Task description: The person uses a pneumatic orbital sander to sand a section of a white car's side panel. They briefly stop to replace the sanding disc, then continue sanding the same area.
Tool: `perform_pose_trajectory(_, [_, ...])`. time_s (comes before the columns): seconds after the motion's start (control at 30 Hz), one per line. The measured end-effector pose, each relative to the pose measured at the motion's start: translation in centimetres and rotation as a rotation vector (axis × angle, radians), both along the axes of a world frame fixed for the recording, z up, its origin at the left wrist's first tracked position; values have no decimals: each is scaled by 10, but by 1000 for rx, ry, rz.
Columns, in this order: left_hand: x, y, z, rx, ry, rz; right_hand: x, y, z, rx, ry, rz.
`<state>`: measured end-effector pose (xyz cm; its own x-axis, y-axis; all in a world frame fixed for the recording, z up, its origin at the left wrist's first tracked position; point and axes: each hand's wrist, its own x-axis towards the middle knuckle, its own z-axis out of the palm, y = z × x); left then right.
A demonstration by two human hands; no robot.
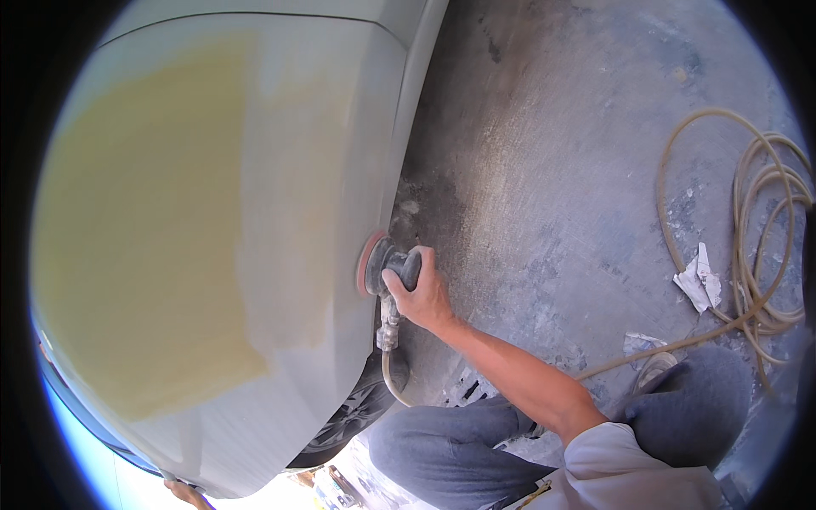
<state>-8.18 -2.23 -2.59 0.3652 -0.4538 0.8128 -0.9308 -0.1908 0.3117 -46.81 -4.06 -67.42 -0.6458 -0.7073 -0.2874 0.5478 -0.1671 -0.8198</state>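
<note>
My right hand grips the dark body of a pneumatic orbital sander from its outer side. The sander's reddish pad lies against the lower part of a pale car body panel, near its bottom edge. A broad yellowish patch of what looks like body filler covers much of that panel, with a fainter smear beside it. From the sander's fitting a hose curves towards my legs. At the bottom left my left hand is partly in view at the car's edge; its fingers are mostly hidden.
Coiled air hose lies on the stained concrete floor to the right, with crumpled paper on it. A car wheel sits below the panel. My bent knees are close to the car.
</note>
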Motion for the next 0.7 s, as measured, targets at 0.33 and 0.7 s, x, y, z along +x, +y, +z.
perform_pose_trajectory(0.33, [-16, 5, -5, -31, -3, 26, -122, -47, -17, -34, -47, -65])
perform_pose_trajectory(0.7, [39, -11, 22, 13, -68, -10, 43, 19, 23, -8, 57, 0])
